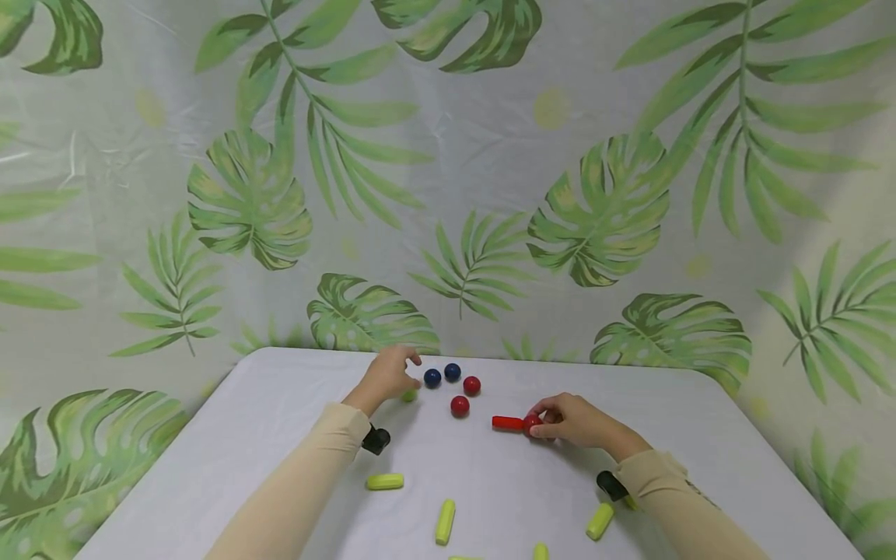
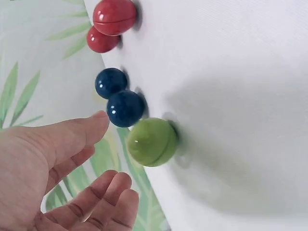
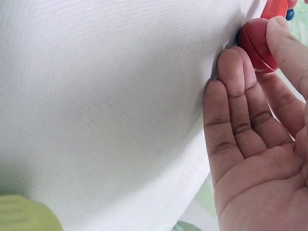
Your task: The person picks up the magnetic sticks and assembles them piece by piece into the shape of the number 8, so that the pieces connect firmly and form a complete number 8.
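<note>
Overhead, white table [image 1: 210, 459] against leaf-print curtain [image 1: 448, 155].

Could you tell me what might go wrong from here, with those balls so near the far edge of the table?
The left hand hovers open beside the green ball and two blue balls; a clumsy touch could roll them off the table edge nearby. The right hand pinches a red ball against the red stick; pressing off-centre might make it slip free and roll away.
</note>
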A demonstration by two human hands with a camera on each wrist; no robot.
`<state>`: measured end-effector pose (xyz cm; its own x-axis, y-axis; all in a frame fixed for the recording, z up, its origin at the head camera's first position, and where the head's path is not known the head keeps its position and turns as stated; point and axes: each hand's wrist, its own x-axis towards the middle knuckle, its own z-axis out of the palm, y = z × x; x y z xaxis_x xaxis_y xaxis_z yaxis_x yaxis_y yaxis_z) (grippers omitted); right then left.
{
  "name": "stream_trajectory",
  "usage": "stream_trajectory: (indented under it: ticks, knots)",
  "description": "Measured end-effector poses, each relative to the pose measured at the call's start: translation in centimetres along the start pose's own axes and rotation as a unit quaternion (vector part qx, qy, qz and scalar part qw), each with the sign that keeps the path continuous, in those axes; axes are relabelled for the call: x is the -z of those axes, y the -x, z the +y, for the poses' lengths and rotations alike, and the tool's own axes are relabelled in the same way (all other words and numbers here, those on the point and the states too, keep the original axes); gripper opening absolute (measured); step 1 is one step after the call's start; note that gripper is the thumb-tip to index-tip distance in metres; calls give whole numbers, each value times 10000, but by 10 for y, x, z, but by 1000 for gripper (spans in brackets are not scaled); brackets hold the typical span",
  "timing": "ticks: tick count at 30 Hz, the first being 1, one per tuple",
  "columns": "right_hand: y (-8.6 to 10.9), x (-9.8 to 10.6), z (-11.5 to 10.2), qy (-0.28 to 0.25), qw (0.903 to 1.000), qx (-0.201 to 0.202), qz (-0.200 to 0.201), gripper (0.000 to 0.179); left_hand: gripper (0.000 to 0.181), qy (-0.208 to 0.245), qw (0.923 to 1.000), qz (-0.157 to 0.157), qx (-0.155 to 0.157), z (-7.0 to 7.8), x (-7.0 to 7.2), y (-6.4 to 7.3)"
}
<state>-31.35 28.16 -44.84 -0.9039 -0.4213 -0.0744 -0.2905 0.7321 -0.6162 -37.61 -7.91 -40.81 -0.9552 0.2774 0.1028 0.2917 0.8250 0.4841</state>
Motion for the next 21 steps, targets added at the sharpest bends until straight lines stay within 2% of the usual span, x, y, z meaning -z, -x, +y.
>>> stream_trajectory:
  ticks: [8, 21]
  knots:
    - [1, 1, 0, -48, 10000, 32, 19, 31, 37, 439, 9981, -129, 401, -16, -4, 4]
    - [1, 0, 0, -57, 9999, -97, 8, 33, 39, 711, 9955, -232, 576, -29, -11, 5]
